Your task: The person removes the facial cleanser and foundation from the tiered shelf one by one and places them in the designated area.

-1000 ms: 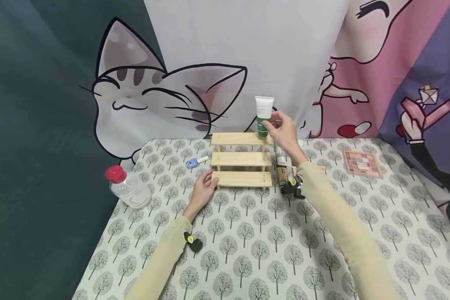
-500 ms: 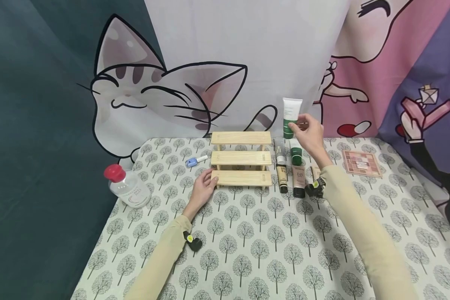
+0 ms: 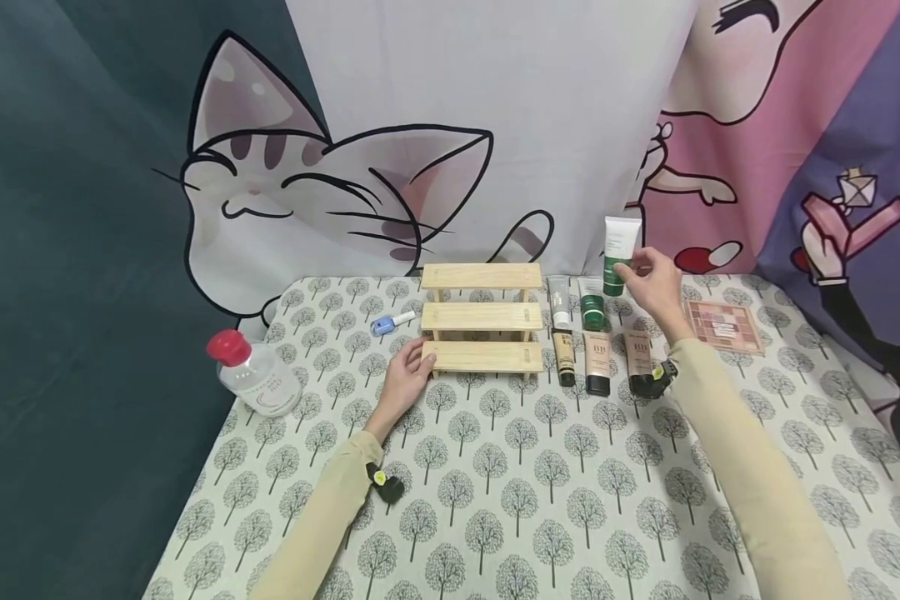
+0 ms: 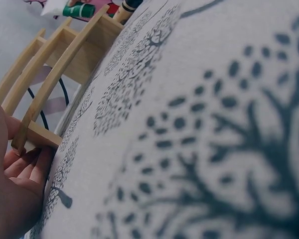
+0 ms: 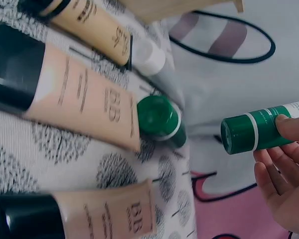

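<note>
My right hand [image 3: 657, 286] grips a white squeeze tube [image 3: 622, 240] with a green lower part. The tube is upright, cap end down, held at the back of the table beside another green-capped tube [image 3: 592, 305]. In the right wrist view, thumb and fingers close round the green part of the held tube [image 5: 263, 130]. My left hand [image 3: 403, 379] holds the left end of the lowest step of a three-tier wooden rack [image 3: 482, 317]. Seen from the left wrist, the thumb is over the step [image 4: 50, 89] and the fingers curl beneath it.
Right of the rack lie a grey tube [image 3: 560, 302], a yellowish tube [image 3: 564, 357] and two BB cream tubes [image 3: 597, 358]. A makeup palette [image 3: 723, 326] lies farther right. On the left are a blue nail polish bottle [image 3: 384, 325] and a red-capped clear bottle [image 3: 261, 375].
My right hand has carried the white and green tube from over the rack's top step to the right, then slightly down. The left hand has stayed at the rack.
</note>
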`<action>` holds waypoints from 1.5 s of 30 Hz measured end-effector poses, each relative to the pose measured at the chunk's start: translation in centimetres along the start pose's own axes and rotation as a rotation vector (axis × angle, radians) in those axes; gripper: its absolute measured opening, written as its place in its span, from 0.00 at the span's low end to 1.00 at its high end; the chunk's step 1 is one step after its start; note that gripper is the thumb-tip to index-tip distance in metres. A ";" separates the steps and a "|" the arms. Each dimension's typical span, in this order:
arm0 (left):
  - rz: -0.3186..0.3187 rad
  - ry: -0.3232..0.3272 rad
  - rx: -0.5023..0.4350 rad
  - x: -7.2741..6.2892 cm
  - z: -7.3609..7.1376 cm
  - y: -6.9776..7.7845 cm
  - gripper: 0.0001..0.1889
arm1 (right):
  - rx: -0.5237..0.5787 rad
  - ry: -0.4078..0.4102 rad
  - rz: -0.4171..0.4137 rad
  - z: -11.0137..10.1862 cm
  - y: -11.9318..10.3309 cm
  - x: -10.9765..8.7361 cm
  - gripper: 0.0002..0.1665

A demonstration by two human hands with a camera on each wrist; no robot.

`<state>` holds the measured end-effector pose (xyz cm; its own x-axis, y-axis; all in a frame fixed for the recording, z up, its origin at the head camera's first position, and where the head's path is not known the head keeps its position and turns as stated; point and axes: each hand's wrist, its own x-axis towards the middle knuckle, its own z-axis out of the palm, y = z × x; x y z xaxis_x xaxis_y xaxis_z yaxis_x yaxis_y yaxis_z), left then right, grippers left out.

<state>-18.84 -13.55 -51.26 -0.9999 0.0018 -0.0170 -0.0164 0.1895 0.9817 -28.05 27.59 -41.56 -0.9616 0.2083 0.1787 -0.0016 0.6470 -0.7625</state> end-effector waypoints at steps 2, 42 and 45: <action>0.005 0.002 -0.002 0.0 0.0 -0.1 0.26 | 0.000 -0.018 0.018 -0.2 0.7 0.1 0.27; 0.027 -0.013 -0.005 0.1 0.1 -0.2 0.26 | -0.074 -0.315 0.316 -0.2 7.4 1.0 0.41; 0.035 -0.003 0.000 0.1 0.0 -0.2 0.26 | -0.141 -0.293 0.286 -0.1 7.2 0.9 0.40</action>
<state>-18.91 -13.58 -51.50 -0.9998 0.0112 0.0164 0.0182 0.1890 0.9818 -28.89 32.49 -46.85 -0.9552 0.1897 -0.2270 0.2941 0.6918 -0.6595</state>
